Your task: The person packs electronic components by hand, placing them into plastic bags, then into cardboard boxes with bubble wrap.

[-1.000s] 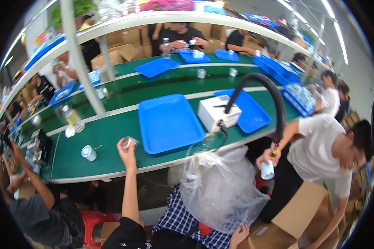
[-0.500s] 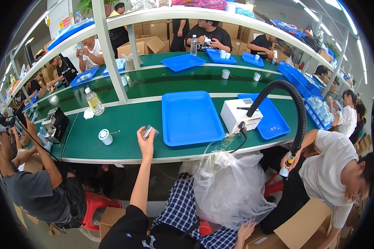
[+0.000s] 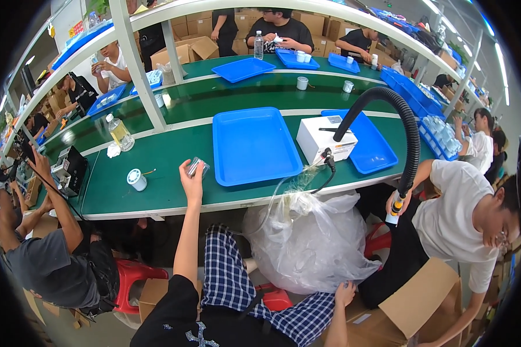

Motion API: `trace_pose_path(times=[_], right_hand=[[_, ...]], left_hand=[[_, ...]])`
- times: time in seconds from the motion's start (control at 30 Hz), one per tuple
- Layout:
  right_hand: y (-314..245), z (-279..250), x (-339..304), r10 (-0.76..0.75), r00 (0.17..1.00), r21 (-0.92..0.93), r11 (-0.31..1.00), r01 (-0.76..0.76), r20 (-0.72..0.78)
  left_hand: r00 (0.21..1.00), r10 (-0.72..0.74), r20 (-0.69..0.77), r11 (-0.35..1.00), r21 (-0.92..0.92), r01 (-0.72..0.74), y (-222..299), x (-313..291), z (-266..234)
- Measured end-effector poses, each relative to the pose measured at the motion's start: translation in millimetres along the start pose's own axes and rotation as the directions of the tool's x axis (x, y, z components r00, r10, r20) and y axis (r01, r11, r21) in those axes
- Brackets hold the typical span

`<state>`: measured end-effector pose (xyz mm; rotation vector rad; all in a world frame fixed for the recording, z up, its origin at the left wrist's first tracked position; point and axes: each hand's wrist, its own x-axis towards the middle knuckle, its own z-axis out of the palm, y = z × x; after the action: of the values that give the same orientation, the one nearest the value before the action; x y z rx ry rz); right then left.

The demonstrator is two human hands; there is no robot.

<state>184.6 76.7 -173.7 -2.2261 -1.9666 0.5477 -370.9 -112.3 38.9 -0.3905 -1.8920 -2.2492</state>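
My left hand [image 3: 191, 184] is raised over the near edge of the green bench, its fingers closed around a small clear plastic piece with a shiny metallic look [image 3: 197, 167]. Left of it stands a round white part with a short wire [image 3: 136, 180]. Just to its right lies a large blue tray [image 3: 256, 144]. Low down by my thigh, my right hand [image 3: 345, 294] has curled fingers beside the edge of a big clear plastic bag [image 3: 312, 243]. What those fingers hold, if anything, is too small to make out.
A white box [image 3: 325, 139] with a black flexible hose [image 3: 414, 124] stands right of the tray, before a second blue tray [image 3: 376, 153]. A bottle of yellowish liquid [image 3: 120, 133] is at the back left. People sit close on both sides; an open carton [image 3: 414, 301] is at lower right.
My left hand still holds the clear piece and has shifted slightly in view, as has the whole scene. My right hand has risen a little, its fingers drawn in from lying spread on the bag.
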Motion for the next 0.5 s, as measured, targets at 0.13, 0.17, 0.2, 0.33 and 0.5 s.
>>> trace_pose_path(times=[0.13, 0.17, 0.2, 0.33, 0.5], right_hand=[[-8, -1, 3, -0.023, 1.000, -0.002, 1.000, 0.023, 0.000], [-10, -2, 2, -0.011, 1.000, -0.002, 1.000, 0.011, 0.008], [-13, -3, 1, 0.001, 1.000, -0.002, 1.000, -0.001, 0.016], [-18, -1, 0, 0.036, 0.999, 0.002, 0.999, -0.036, 0.005], [-21, 6, 1, 0.015, 1.000, -0.011, 1.000, -0.016, -0.009]], left_hand=[[1.000, -0.005, -0.003, 1.000, 0.013, 0.005, 7, -3, 0], [1.000, -0.003, -0.011, 1.000, 0.013, 0.003, 7, -3, -1], [1.000, -0.002, -0.006, 1.000, 0.020, 0.002, 4, -3, -2], [1.000, -0.003, -0.016, 1.000, 0.011, 0.003, -2, 1, -3], [1.000, 0.012, -0.014, 1.000, 0.006, -0.012, -4, 3, -5]])
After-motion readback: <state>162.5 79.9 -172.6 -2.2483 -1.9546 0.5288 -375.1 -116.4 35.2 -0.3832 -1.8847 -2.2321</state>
